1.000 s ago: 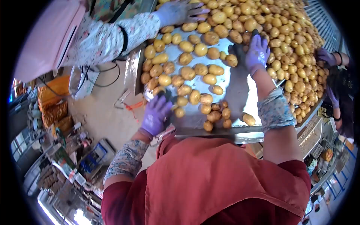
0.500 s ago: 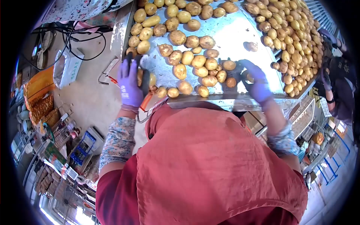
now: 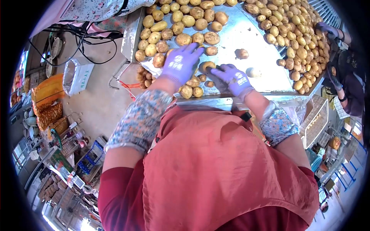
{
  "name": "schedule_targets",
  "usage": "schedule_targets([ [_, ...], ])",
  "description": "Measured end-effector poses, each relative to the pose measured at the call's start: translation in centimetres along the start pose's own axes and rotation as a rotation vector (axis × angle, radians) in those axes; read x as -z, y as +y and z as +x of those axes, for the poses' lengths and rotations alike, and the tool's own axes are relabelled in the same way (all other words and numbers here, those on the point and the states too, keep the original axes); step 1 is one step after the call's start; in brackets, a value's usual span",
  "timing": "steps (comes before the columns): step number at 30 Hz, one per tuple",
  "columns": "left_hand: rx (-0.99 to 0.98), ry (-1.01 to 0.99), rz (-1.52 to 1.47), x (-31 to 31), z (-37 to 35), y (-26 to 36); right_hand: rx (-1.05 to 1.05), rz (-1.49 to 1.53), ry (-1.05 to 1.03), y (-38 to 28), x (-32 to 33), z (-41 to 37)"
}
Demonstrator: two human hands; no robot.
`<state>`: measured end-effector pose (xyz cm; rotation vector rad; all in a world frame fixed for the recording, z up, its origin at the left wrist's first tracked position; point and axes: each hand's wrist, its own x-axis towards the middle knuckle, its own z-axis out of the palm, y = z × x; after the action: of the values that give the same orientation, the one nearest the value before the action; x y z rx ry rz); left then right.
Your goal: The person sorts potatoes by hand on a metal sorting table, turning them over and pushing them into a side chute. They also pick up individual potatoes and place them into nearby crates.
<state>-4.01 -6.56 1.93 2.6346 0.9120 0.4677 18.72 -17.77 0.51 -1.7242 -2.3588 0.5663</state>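
Observation:
My left hand [image 3: 179, 65], in a purple glove with dark fingertips, lies over potatoes on the metal table [image 3: 266, 82]. Its fingers stretch forward and to the right, past a potato [image 3: 211, 51]. Close by on the right, my right hand [image 3: 234, 79] is low over the metal, gloved alike, fingers extended to the left. A brown potato [image 3: 207, 66] sits just beyond its fingertips, between the two hands. Several small potatoes [image 3: 186, 91] rest near the front edge, partly covered by my left hand and wrist.
A large heap of potatoes [image 3: 293, 34] covers the right side, where another person's gloved hand [image 3: 327, 30] reaches in. More potatoes [image 3: 158, 26] line the back left. Beyond the front left corner, potatoes [image 3: 144, 77] cluster lower down. A white box [image 3: 79, 75] stands on the floor.
My left hand has moved right from the table's left edge onto the potatoes. My right hand has moved left, closer to it. Fewer potatoes show along the front edge.

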Motion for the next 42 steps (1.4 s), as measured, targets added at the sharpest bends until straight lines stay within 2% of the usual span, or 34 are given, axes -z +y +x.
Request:
schedule_targets([
  [2,-0.005,-0.184,0.113,-2.4,1.7,0.2,-0.184,0.181,0.105,2.8,-0.2,-1.0],
  [3,0.047,-0.228,0.132,-3.1,2.5,0.5,-0.331,0.562,0.216,4.5,-0.9,-1.1],
  [5,0.140,-0.323,0.178,-3.7,4.2,0.8,-0.512,0.611,0.181,7.9,0.0,-2.5],
  [6,0.172,-0.326,0.115,-3.7,4.7,0.6,-0.604,0.265,0.089,6.3,3.5,-1.6],
  [7,0.206,-0.330,0.054,-3.6,5.2,0.1,-0.483,-0.106,0.167,4.9,4.5,-1.5],
  [9,0.283,-0.298,-0.094,-3.7,5.3,-1.0,-0.166,-0.343,0.273,1.0,7.0,-0.3],
  [11,0.511,-0.169,-0.589,-3.4,4.7,-2.3,0.066,0.092,0.067,-2.3,5.2,0.8],
  [12,0.622,-0.100,-0.836,-3.2,4.5,-2.7,0.084,0.141,0.006,-3.6,2.3,0.8],
  [14,0.793,0.087,-1.292,0.2,4.2,-2.2,-0.115,0.193,-0.190,-6.0,-1.3,2.1],
  [16,0.878,0.245,-1.730,1.5,2.8,-3.2,-0.134,0.220,-0.225,-6.3,-2.7,4.0],
  [19,0.766,0.215,-2.069,1.8,-1.7,-5.5,0.030,0.245,-0.263,-5.4,-3.1,4.0],
  [20,0.698,0.169,-2.299,1.0,-3.4,-6.7,-0.016,0.341,-0.239,-5.0,-3.2,4.2],
  [22,0.520,0.033,-2.539,-0.2,-5.8,-7.5,-0.130,0.530,-0.200,-4.2,-3.2,3.4],
  [23,0.576,0.123,-2.509,0.0,-6.4,-5.9,-0.266,0.639,0.006,-5.3,-2.3,3.1],
  [24,0.638,0.206,-2.478,0.5,-7.0,-3.8,-0.258,0.630,0.169,-6.1,-1.3,3.1],
  [26,0.857,0.286,-2.334,1.4,-6.6,0.4,-0.188,0.867,0.195,-8.7,0.4,3.3],
  [28,0.844,0.169,-2.513,0.0,-8.1,1.3,-0.107,0.474,0.191,-10.1,3.4,2.3],
  [29,0.874,0.127,-2.456,0.2,-8.6,1.9,-0.056,0.523,0.221,-8.4,3.9,2.0],
  [30,0.901,0.084,-2.400,0.4,-9.2,2.5,-0.065,0.463,0.470,-7.2,4.7,1.1],
  [31,0.950,0.059,-2.203,1.0,-9.2,3.8,-0.233,0.396,0.436,-4.8,4.7,-0.1],
  [32,0.991,0.042,-2.005,1.8,-9.3,4.6,-0.254,0.119,0.410,-1.5,4.5,-1.9],
  [33,1.159,0.027,-2.439,3.1,-9.6,4.8,-0.453,-0.010,0.190,0.0,5.3,-3.1],
  [34,1.160,-0.016,-2.474,2.9,-10.7,4.6,-0.521,-0.128,0.111,1.8,3.2,-5.0],
  [35,1.120,-0.053,-2.494,2.8,-11.3,4.2,-0.414,-0.013,0.232,4.2,0.9,-6.9],
  [36,1.069,-0.095,-2.519,2.6,-11.5,3.8,-0.478,0.033,0.133,4.6,1.0,-6.4],
  [38,0.975,-0.108,-2.123,2.7,-12.6,3.4,-0.635,0.106,-0.056,5.6,2.1,-6.0],
  [39,1.148,-0.011,-2.187,3.0,-12.3,3.6,-0.624,0.224,-0.076,6.9,1.4,-6.4],
  [41,0.980,-0.046,-2.153,2.5,-13.8,2.0,-0.669,0.437,-0.145,5.5,4.1,-5.3],
  [42,1.048,-0.026,-2.076,3.0,-13.9,1.8,-0.760,0.477,-0.168,3.1,7.9,-4.2],
])
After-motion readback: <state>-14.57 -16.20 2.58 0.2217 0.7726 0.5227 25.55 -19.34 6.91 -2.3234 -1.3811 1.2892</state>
